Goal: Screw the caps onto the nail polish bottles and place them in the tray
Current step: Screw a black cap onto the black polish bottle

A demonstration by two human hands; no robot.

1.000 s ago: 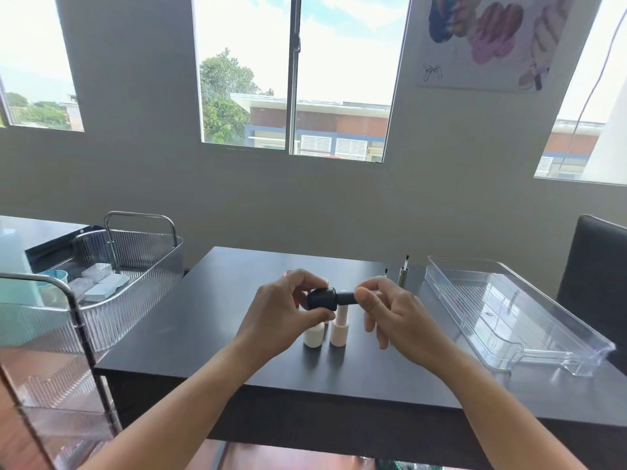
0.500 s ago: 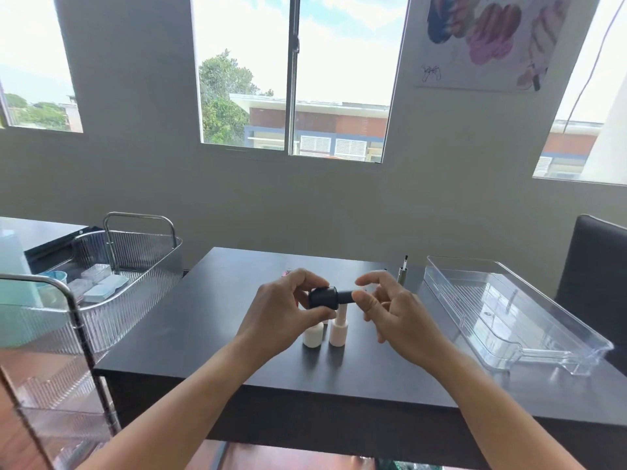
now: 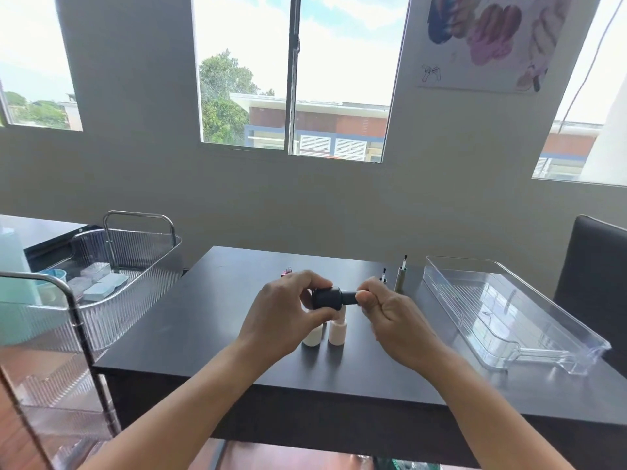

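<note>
above the dark desk (image 3: pixel 190 330), our left hand (image 3: pixel 288 317) grips a black bottle (image 3: pixel 326 297) held sideways, fingers curled around it, while our right hand (image 3: pixel 390 312) pinches its black cap (image 3: pixel 349 297) between thumb and fingertips. below them a white bottle (image 3: pixel 311 337) and a pale pink bottle (image 3: pixel 337 330) stand side by side on the desk. the clear tray (image 3: pixel 502 307) lies to the right, with two upturned brush caps (image 3: pixel 400 276) just beside it.
</note>
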